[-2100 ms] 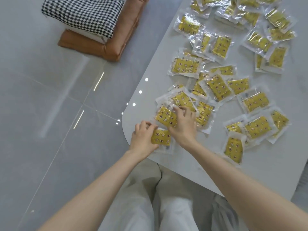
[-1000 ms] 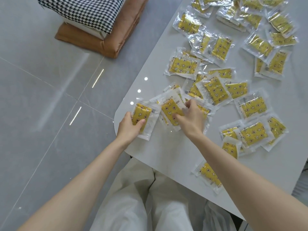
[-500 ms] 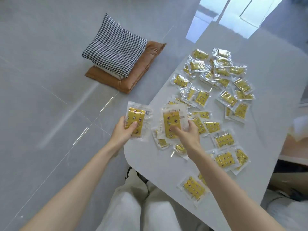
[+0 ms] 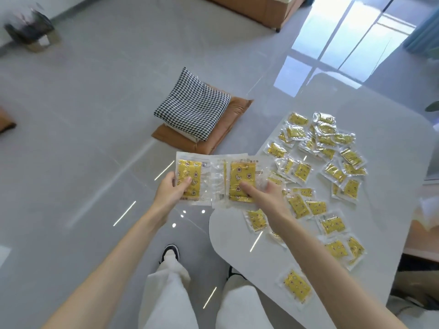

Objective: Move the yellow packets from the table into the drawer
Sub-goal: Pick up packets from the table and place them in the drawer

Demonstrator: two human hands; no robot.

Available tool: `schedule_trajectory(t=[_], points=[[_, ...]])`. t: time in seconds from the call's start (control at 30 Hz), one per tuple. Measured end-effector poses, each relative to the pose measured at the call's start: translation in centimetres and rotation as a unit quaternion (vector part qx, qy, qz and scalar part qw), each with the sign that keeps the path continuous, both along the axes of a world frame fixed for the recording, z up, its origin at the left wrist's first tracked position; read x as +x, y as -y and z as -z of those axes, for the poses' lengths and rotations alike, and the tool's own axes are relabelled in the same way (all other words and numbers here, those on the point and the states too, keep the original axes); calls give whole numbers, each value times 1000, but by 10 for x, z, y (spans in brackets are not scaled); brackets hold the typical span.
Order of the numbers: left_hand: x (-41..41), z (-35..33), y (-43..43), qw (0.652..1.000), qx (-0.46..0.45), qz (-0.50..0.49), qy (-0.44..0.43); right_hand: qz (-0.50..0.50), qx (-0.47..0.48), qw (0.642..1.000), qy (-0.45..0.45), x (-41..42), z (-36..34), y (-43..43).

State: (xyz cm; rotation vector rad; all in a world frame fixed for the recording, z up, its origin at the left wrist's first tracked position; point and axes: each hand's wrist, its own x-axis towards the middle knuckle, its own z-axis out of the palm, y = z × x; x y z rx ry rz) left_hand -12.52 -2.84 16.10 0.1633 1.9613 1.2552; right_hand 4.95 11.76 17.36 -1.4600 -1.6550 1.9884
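Gripping one yellow packet (image 4: 189, 179) near its lower edge, thumb on its front, the left hand (image 4: 169, 193) holds it up over the floor (image 4: 71, 143), just off the near-left corner of the surface (image 4: 237, 248). The right hand (image 4: 267, 198) pinches a second packet (image 4: 241, 181), with what looks like more clear wrapping behind it; how many it holds I cannot tell. The wrappers overlap between the hands. Slick film pinched at one edge could slide free, and anything dropped here would land on the floor. Many more packets (image 4: 330, 162) lie scattered toward the far and right edges. One stray packet (image 4: 297, 284) lies by the near edge, where a passing forearm might sweep it off. No drawer is in view, so the carry may be long.
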Motion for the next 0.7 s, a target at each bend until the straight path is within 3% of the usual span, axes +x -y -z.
schedule_trajectory(t=[0.23,0.5,0.7], points=[[-83,-22,41,998,6,41,36,41,-50,997,-51,-103,-18,62],[-191,-53,66,996,32,71,48,28,-3,998,-63,-221,-41,102],[-244,-66,39,991,54,100,66,63,21,996,-62,-279,-42,89]])
